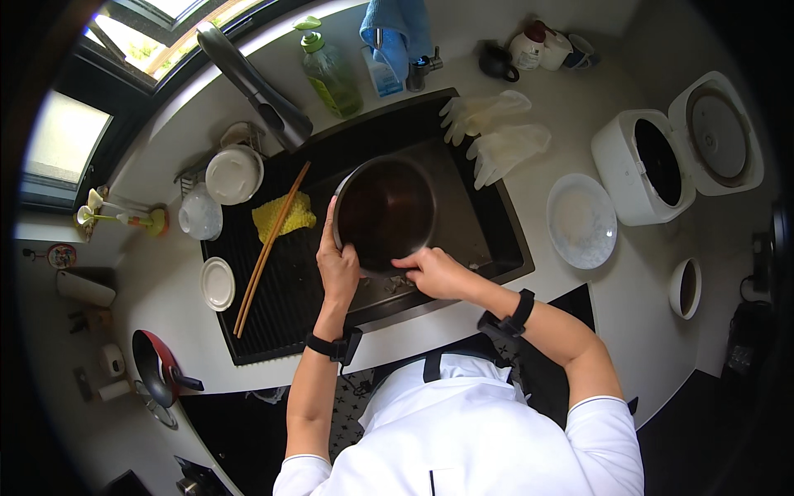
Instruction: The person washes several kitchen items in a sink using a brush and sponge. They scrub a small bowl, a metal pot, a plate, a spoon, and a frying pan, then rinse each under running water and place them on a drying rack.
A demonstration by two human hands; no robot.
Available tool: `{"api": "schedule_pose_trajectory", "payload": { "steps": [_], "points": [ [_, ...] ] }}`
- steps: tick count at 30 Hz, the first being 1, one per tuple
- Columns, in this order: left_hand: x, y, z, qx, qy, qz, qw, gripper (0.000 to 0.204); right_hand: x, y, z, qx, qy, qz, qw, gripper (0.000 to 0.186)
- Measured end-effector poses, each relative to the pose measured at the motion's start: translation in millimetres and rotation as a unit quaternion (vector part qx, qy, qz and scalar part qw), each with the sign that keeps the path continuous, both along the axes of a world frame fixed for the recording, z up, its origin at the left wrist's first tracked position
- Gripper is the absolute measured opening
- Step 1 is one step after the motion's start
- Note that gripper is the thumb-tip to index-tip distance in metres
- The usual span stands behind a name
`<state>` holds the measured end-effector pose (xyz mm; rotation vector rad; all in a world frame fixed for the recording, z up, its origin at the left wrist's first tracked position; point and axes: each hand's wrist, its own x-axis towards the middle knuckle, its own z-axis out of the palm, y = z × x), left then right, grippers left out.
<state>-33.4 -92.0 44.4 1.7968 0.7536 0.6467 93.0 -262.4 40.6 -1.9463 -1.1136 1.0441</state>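
A round pot [385, 211] with a shiny rim and dark inside is held over the dark sink [471, 223], its opening facing up toward me. My left hand [337, 266] grips its left wall, fingers stretched along the outside and thumb at the near edge. At the near right rim, my right hand [436, 271] is closed on the pot; some of its fingers are hidden. Small pale scraps [393, 283] lie in the sink below. Left of the pot, two long chopsticks [269, 252] rest across a yellow sponge cloth [283, 217] on the ribbed drainboard.
A grey faucet [256, 91] reaches in from the back left, near a green soap bottle [332, 76]. Translucent gloves [504, 149] drape the sink's right edge. A plate [581, 221] and opened rice cooker [649, 165] stand right. White bowls [234, 174] and a lid [217, 283] sit left.
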Motion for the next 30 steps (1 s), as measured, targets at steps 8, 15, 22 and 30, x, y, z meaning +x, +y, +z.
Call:
{"api": "schedule_pose_trajectory", "payload": {
  "steps": [8,15,22,30],
  "points": [
    [-1,-3,2,-0.016,-0.009,-0.006,1.000,0.088,25,-4,-25,-0.026,-0.557,0.021,0.830,0.030],
    [0,-7,-1,0.014,-0.013,0.007,1.000,0.086,21,-9,-9,-0.004,0.199,0.028,0.980,0.044],
    [-2,-4,1,-0.116,0.015,0.016,0.993,0.087,24,-23,-21,-0.071,-0.474,0.015,0.878,0.056],
    [3,1,1,0.023,0.060,-0.028,0.998,0.086,73,4,12,0.024,-0.553,0.001,0.833,0.009]
  ]
}}
